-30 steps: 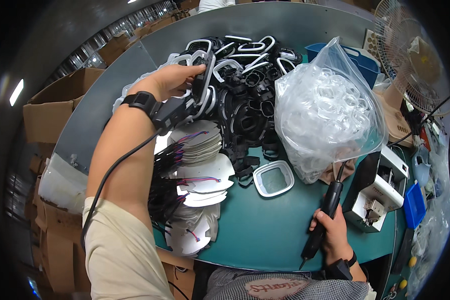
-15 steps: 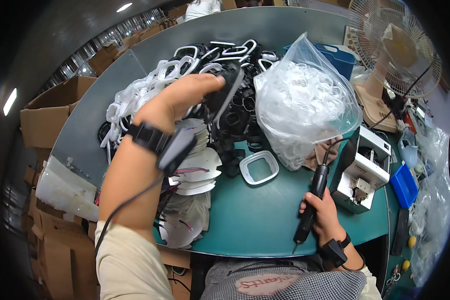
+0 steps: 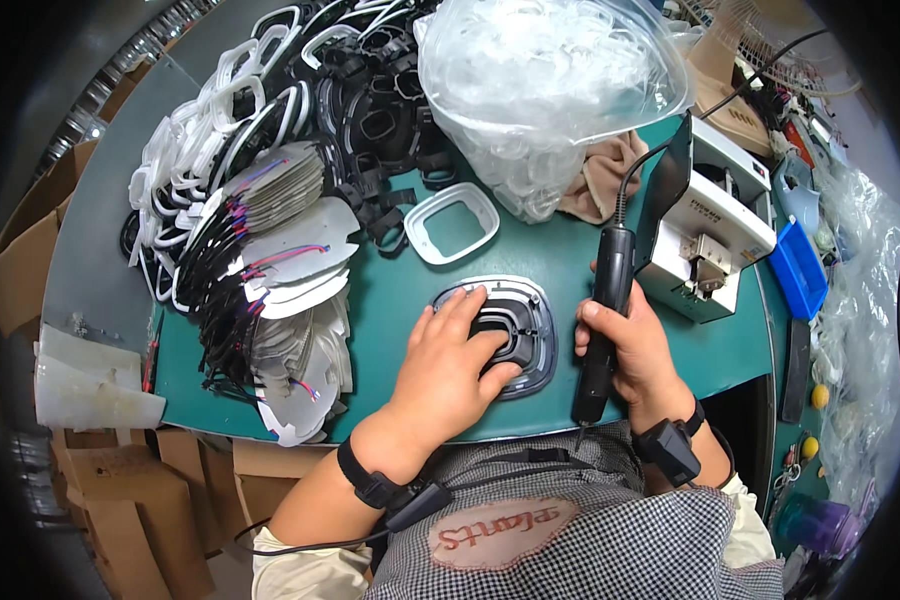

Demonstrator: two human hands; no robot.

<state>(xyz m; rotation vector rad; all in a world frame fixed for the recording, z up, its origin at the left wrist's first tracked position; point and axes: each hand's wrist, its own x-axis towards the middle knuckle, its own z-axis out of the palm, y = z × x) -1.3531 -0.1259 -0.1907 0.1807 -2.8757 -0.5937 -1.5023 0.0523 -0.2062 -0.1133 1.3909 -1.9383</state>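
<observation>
A rounded-square housing [image 3: 538,330] in black and grey plastic lies on the green table before me, its hollow centre facing up. My left hand [image 3: 438,372] grips it by the left side, fingertips over the far rim and thumb bent at the near part of the opening. To the right of it, my right hand [image 3: 642,350] is wrapped around a black electric screwdriver [image 3: 615,265], held upright with its bit pointing down at the table's near edge. Beyond the housing rests a white rounded-square frame [image 3: 417,228].
Left stands a stack of white sheets [image 3: 295,245] with coloured wires. Behind it are piled white frames [image 3: 175,150] and black housings [image 3: 380,120]. A clear bag [image 3: 560,60] of transparent parts stands behind, a pinkish cloth [image 3: 607,175] beside it. A white machine [image 3: 715,195] stands right, near a blue tray [image 3: 800,268].
My left hand has come back from the pile with the black housing and set it on the table. My right hand keeps hold of the screwdriver. The view has tilted downward.
</observation>
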